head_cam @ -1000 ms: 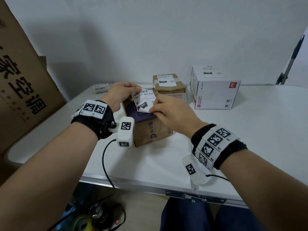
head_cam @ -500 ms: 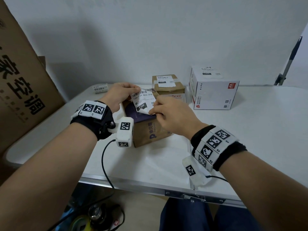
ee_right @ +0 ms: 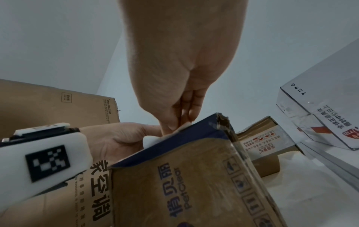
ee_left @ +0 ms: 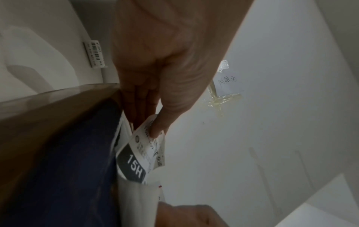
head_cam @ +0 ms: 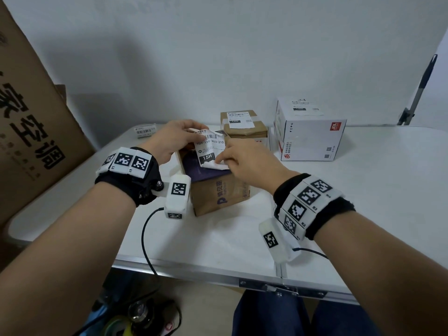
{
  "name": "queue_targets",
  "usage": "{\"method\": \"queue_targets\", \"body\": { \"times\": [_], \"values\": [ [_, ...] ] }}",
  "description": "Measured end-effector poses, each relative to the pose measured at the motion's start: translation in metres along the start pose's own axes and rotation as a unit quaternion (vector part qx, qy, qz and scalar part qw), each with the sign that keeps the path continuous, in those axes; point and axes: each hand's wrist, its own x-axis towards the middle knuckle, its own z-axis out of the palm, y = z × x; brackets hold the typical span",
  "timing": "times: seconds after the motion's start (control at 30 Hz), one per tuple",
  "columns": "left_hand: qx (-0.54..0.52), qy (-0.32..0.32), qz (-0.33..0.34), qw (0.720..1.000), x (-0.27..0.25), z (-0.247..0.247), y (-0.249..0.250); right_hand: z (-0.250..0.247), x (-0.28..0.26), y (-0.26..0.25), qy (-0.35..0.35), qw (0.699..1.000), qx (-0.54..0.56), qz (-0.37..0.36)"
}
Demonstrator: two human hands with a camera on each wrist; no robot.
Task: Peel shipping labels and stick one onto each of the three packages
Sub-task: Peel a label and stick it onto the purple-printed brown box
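Observation:
A white shipping label [head_cam: 209, 147] marked 15H hangs curled over the purple top of a brown box [head_cam: 218, 197]. My left hand [head_cam: 174, 139] pinches the label's upper edge; the left wrist view shows the thumb on the label [ee_left: 139, 155]. My right hand [head_cam: 244, 161] pinches its lower right corner, just above the box top [ee_right: 184, 184]. Behind stand a small brown box [head_cam: 244, 127] and a white box [head_cam: 312, 137], each with a label on top.
Another label strip [head_cam: 145, 130] lies at the far left of the white table [head_cam: 363, 214]. A large cardboard carton [head_cam: 31, 132] leans at the left. A dark pole [head_cam: 419, 90] stands at the right behind the table.
My right hand has slid a little down the label's right edge to its lower corner. The label's top right corner now curls more. The left hand has hardly moved.

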Motion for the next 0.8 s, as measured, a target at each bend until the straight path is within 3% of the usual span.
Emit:
{"method": "queue_targets", "body": {
  "times": [0.13,0.27,0.4,0.6,0.8],
  "values": [
    [0.013,0.024,-0.001,1.0,-0.002,0.004,0.007,0.0,-0.001,0.002,0.012,1.0,0.001,0.003],
    [-0.015,0.026,-0.055,0.998,-0.005,0.003,0.006,0.001,-0.004,0.002,0.03,1.0,0.003,-0.002],
    [0.04,0.02,-0.083,0.996,-0.01,-0.002,0.009,0.003,-0.003,0.002,0.04,0.999,0.012,0.004],
    [0.063,-0.025,-0.067,0.995,-0.02,-0.001,0.014,0.002,-0.003,0.003,0.036,0.999,0.033,0.019],
    [0.045,-0.01,-0.045,0.998,-0.025,0.007,0.011,-0.001,-0.005,0.003,0.027,0.998,0.043,0.025]
  ]
}}
